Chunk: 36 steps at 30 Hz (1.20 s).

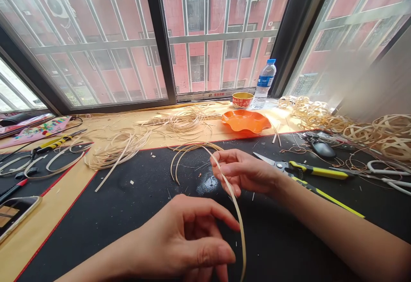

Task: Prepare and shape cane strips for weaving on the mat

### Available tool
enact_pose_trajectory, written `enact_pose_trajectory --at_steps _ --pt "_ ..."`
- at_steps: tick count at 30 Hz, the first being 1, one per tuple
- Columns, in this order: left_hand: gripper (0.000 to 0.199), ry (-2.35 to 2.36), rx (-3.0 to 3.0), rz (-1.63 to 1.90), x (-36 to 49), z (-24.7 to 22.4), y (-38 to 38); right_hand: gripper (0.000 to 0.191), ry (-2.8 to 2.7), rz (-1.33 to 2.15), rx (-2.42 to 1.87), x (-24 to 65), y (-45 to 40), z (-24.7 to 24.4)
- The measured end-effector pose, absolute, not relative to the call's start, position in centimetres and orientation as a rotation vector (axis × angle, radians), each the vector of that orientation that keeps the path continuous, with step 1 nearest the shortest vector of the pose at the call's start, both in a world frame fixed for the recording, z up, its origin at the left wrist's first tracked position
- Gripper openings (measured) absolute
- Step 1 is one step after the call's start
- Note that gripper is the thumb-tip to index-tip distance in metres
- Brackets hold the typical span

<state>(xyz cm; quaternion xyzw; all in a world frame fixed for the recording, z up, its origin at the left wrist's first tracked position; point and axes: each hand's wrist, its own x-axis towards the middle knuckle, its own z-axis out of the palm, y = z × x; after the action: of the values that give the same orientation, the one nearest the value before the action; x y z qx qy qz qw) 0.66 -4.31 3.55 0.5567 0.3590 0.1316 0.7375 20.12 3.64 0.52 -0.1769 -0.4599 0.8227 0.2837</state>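
Note:
A pale, thin flexible strip (236, 205) curves from the middle of the black mat down to the bottom edge. My right hand (236, 171) has its fingers closed round the upper part of this strip. Nearer to me, my left hand (195, 235) is beside the strip's lower part, thumb and index finger apart, with nothing seen between them. Behind the hands, a loosely coiled strip (175, 162) lies on the mat. A wet patch (208, 184) shines on the mat just left of my right hand.
Yellow-handled shears (314, 170) lie right of my right hand, near white-handled scissors (385, 172). Farther back are an orange dish (246, 121), a red tin (242, 100) and a water bottle (264, 82). Strip bundles (118, 149) lie left; a phone (17, 215) rests at the left edge.

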Motion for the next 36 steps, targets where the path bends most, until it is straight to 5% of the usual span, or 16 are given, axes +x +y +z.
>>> enact_pose_trajectory --at_steps 10,28,36 --pt "0.029 1.020 1.143 0.781 0.6 3.1 -1.0 0.041 -1.488 2.383 -0.408 20.0 2.8 0.5" --pt "0.024 0.979 0.993 0.804 0.6 2.9 -1.0 0.033 -1.819 2.816 -0.576 19.5 1.9 0.1" --pt "0.026 1.019 1.124 0.758 1.1 2.5 -1.7 0.034 -1.648 2.425 -0.580 19.5 2.4 -0.2"
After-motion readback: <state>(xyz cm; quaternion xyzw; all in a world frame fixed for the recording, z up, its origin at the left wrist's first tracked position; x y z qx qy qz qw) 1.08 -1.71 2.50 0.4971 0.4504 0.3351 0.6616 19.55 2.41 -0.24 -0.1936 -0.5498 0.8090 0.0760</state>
